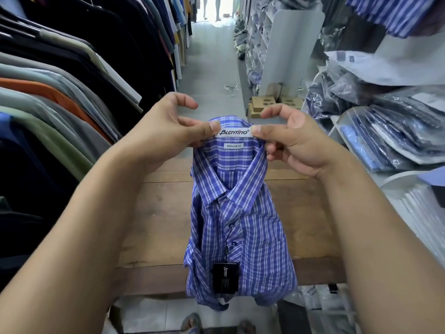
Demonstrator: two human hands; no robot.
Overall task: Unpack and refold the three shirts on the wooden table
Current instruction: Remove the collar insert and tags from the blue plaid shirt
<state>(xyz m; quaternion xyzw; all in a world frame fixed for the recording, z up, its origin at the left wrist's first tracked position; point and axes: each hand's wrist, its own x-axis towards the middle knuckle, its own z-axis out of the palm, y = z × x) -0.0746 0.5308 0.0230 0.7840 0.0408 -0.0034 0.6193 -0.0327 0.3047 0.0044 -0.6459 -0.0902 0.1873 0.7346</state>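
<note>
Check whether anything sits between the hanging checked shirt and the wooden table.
Nothing visible does. The left hand and right hand pinch the blue-and-white checked shirt by its collar above the brown wooden table; the tabletop behind the shirt is hidden.

the shirt (237,213) is blue with white checked stripes; its collar label (235,132) is white with dark lettering; the hang tag (225,276) is black; the desk (163,213) is brown wood; one hanging garment (48,89) is orange
</note>
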